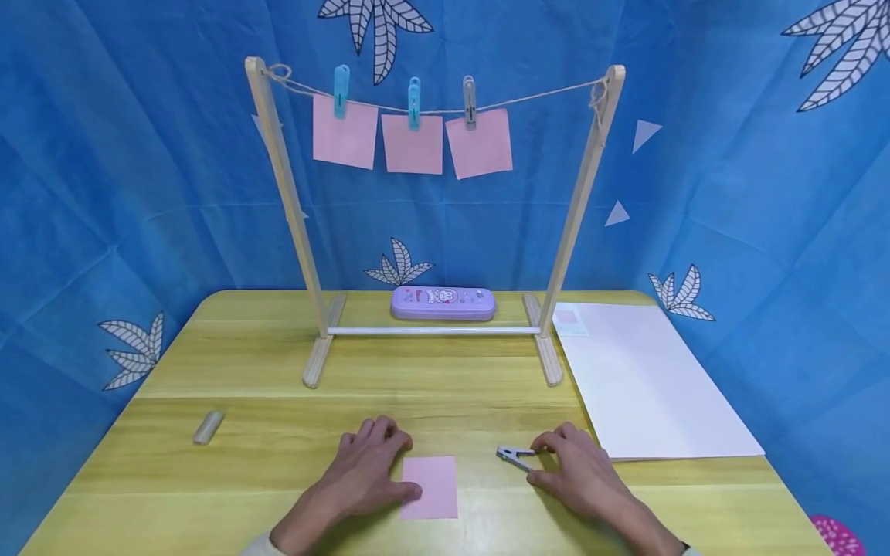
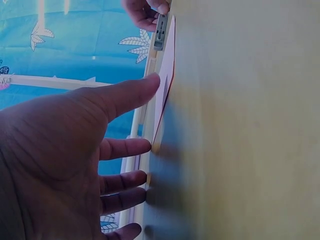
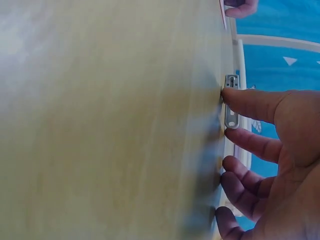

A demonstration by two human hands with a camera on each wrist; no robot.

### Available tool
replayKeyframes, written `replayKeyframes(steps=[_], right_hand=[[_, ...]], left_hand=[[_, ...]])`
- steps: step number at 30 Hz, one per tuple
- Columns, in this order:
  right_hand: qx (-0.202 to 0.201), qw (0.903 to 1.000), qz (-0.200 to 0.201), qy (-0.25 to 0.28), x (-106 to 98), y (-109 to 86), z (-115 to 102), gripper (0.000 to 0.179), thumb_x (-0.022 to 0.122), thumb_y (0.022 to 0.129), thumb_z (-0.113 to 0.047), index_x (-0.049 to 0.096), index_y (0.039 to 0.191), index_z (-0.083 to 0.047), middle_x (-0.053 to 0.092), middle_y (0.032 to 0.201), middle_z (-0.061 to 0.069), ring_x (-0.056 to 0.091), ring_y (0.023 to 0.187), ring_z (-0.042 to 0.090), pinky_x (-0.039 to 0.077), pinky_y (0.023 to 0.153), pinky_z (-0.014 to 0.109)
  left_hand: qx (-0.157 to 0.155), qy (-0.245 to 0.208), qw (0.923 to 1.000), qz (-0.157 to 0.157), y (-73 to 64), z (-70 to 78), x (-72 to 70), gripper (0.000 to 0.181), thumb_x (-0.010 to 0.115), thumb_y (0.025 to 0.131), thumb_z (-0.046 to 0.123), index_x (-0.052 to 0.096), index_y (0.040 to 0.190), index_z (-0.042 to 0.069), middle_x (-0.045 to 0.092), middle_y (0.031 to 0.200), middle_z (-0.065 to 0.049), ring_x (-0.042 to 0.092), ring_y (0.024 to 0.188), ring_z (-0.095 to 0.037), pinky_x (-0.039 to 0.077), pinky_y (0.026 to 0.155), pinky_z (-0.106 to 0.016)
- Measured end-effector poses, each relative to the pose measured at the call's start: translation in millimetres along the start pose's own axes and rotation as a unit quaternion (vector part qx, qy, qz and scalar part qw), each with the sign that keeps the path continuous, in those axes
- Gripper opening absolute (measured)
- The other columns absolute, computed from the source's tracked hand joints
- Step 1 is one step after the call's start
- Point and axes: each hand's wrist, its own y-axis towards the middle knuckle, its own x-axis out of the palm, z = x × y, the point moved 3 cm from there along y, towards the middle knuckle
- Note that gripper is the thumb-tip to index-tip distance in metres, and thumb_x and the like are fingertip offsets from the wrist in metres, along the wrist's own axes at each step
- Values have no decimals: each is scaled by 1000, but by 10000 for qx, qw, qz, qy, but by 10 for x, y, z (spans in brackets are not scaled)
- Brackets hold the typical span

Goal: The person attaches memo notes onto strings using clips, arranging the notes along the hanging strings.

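Note:
On the table lies a square pink paper (image 1: 438, 494), seen nearly edge-on in the left wrist view. My left hand (image 1: 371, 471) is at its left side, the thumb over the paper's left edge and the other fingertips on the wood beyond the far left corner. To the right, a grey clothespin (image 1: 514, 455) lies on its side with its handles spread toward my right hand (image 1: 580, 475). Thumb and index finger pinch the clothespin at its handle ends; the remaining fingers are bent with their tips near the tabletop.
A wooden frame (image 1: 573, 208) carries a string with three pink papers (image 1: 413, 147) hung by clothespins. Behind its crossbar sits a purple pencil case (image 1: 443, 305). White sheets (image 1: 647, 378) lie at the right, a small greyish block (image 1: 208, 427) at the left.

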Motion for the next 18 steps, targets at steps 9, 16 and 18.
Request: replayKeyframes(steps=[9,16,18], right_hand=[[133,9990,-171,395,17,69,51,25,79,77,-35,67,98,-29,57,95,-7,51,88,10,40,73,30],[264,9940,-305,1020,-7,106,93,27,76,80,-39,66,103,-27,56,91,-5,48,80,11,39,69,28],[309,9923,-331,1151,-16,110,100,28,76,80,-40,67,103,-27,55,90,-5,47,79,11,38,68,28]], left_hand=[[52,64,10000,34,-7,-3,4,59,77,70,53,62,115,18,50,120,-3,45,107,-21,36,81,-42],[43,50,10000,14,-1,-8,11,61,78,68,54,62,116,19,50,120,-3,45,107,-21,36,83,-43],[20,11,10000,11,1,-10,14,62,79,67,54,62,116,20,50,120,-3,45,107,-21,36,84,-43]])
